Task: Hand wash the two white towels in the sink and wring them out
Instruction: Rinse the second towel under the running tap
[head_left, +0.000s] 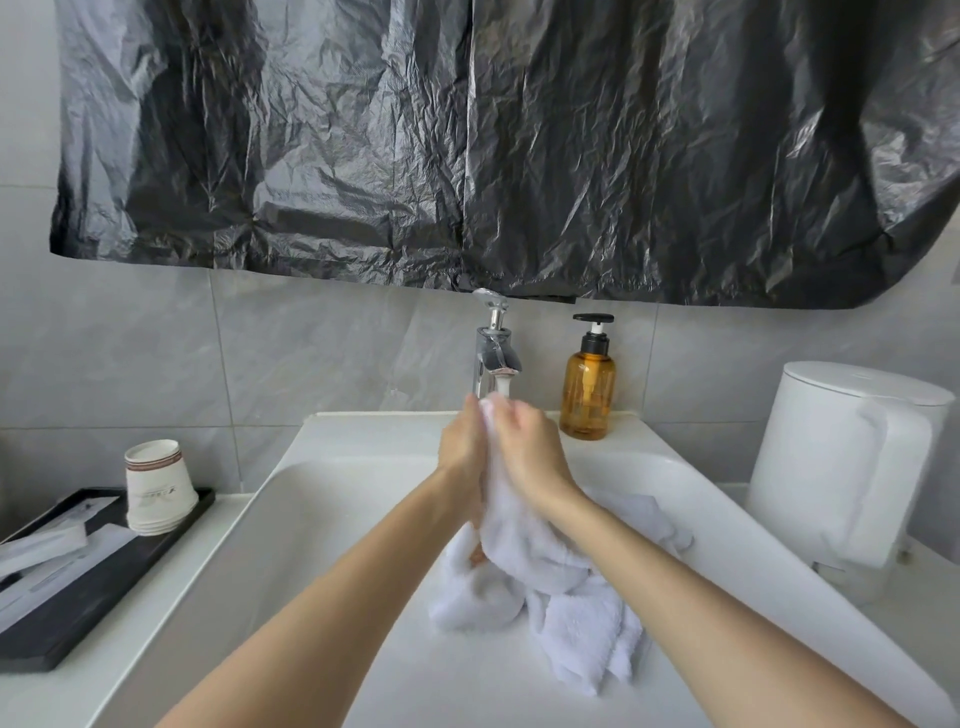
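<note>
A white towel (524, 540) is pinched between my left hand (462, 447) and my right hand (530, 447), right under the chrome tap (496, 353). Water runs from the spout onto the top of the cloth. The rest of the towel hangs down into the white sink (332, 499) and bunches in folds on the basin floor. More white cloth (644, 514) lies behind my right forearm; I cannot tell whether it belongs to the second towel. Both hands are closed on the cloth, palms facing each other.
An amber pump bottle (588, 387) stands on the sink's back ledge, right of the tap. A white kettle (847, 467) sits at the right. On the left counter a black tray (78, 587) holds stacked paper cups (156, 488) and packets. Black plastic sheet (493, 145) hangs above.
</note>
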